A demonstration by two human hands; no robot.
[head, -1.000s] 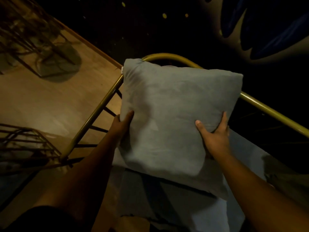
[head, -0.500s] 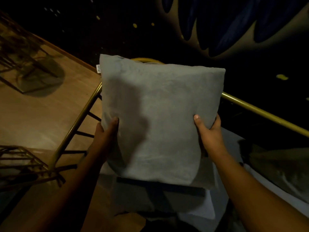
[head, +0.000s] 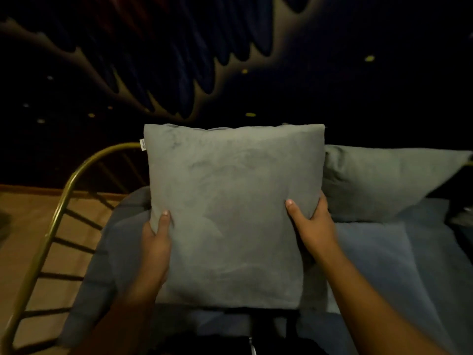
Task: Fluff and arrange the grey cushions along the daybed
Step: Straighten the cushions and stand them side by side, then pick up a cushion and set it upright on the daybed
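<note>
Dim light, head view. I see a square grey suede-like cushion [head: 233,216] held upright in front of me, over the near end of the daybed. The left hand [head: 155,242] clasps its left edge, thumb laid across the front face, the other fingers hidden behind the fabric. The right hand [head: 313,225] clasps the right edge the same way, thumb on the front, fingers wrapped out of sight. A small white tag [head: 142,144] sticks out of the cushion's upper left corner.

Just beside it on the right, a second grey cushion [head: 384,183] leans tilted at the back of the bed; whether the two touch I cannot tell. Both are above a blue-grey quilted bed cover [head: 384,257]. A curved brass-coloured metal rail [head: 64,198] with dark spindles rounds the daybed's left end, with tan floor [head: 28,213] beyond. Behind is a dark wall mural [head: 179,60] with blue feather shapes and yellow specks.
</note>
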